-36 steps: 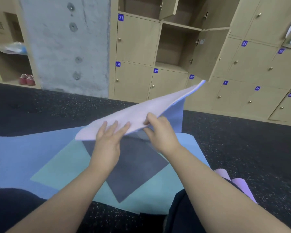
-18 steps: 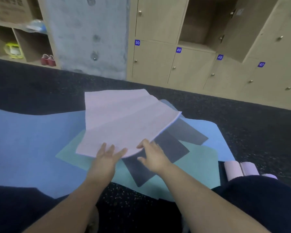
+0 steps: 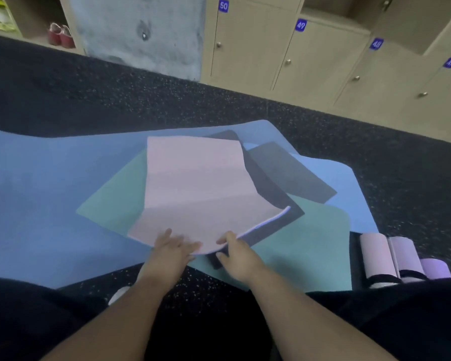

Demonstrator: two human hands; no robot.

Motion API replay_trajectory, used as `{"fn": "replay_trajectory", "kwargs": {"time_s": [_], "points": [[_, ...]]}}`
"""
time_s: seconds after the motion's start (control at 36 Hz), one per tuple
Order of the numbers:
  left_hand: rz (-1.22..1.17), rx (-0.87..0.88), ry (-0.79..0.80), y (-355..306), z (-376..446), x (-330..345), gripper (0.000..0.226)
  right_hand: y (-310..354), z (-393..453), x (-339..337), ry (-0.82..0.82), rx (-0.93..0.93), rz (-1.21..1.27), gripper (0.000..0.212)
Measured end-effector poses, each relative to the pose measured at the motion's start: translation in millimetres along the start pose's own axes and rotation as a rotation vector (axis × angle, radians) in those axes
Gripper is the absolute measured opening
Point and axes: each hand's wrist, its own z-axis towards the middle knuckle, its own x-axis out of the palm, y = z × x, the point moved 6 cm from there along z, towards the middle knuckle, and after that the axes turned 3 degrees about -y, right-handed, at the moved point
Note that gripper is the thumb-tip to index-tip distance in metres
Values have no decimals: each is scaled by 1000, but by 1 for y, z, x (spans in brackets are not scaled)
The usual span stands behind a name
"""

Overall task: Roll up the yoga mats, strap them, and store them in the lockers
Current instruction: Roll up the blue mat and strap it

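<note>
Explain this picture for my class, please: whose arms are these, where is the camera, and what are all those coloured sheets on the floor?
There is no machine: a person wears a camera on the head, looking down at their own arms. The left hand presses flat on a pink yoga mat; the right hand pinches its near edge. Under it lie dark grey mats, a teal mat and a blue mat on the black floor. Three rolled mats stand at the right. Numbered lockers line the wall.

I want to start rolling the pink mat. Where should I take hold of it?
Grip the near short edge of the pink mat, coming from the person's side. That edge curls up off the pile there, under the left hand and right hand.
</note>
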Motion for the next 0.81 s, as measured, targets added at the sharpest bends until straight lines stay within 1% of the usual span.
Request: {"fn": "replay_trajectory", "kwargs": {"time_s": [0.06,0.08,0.11,0.14,0.17,0.19,0.22,0.25,0.28,0.31,0.33,0.36,0.39,0.42,0.44,0.5,0.53,0.58,0.64,0.69,0.75,0.81], "points": [[-105,-50,40,-1,-1,-4,44,-5,1,9,-4,12,1,29],[-167,-104,70,1,-1,2,35,-8,1,13,-7,18,-12,29],[-208,-162,120,6,-3,14,38,-11,1,17,-14,18,-41,30],[-270,-207,158,8,-6,24,52,-14,1,20,-22,21,-76,31],[-325,-245,176,11,-8,31,60,-16,0,22,-33,20,-114,32],[-341,-268,166,13,-9,36,58,-18,-1,24,-42,18,-142,32],[-317,-282,186,15,-9,42,50,-21,-2,25,-58,10,-166,33],[-298,-296,209,18,-8,48,48,-25,-1,27,-66,9,-198,32],[-301,-300,217,18,-7,51,55,-27,-1,30,-80,-2,-236,29],[-318,-311,201,18,-7,50,71,-28,-2,30,-112,-13,-293,24],[-330,-312,187,19,-7,53,85,-30,-1,30,-179,-18,-348,17],[-322,-319,184,22,-9,58,93,-34,0,31,-224,2,-369,18],[-320,-322,174,24,-9,60,94,-39,1,35,-269,4,-389,24],[-334,-341,170,25,-12,63,91,-42,2,37,-304,-2,-398,26],[-345,-356,159,26,-12,65,84,-45,3,40,-331,-27,-397,23],[-320,-393,150,27,-14,70,62,-47,3,42,-392,-99,-392,7],[-286,-409,132,27,-14,72,57,-51,5,47,-398,-120,-367,11],[-192,-431,91,26,-12,73,55,-57,10,54,-382,-127,-351,22],[-125,-443,26,27,-10,75,43,-62,13,59,-396,-119,-341,24],[-103,-443,-5,26,-8,78,30,-63,15,59,-422,-98,-322,27],[-120,-453,-33,28,-8,85,28,-63,16,59,-441,-81,-311,27],[-157,-497,1,28,-8,93,37,-63,18,62,-407,-39,-286,24]]}}
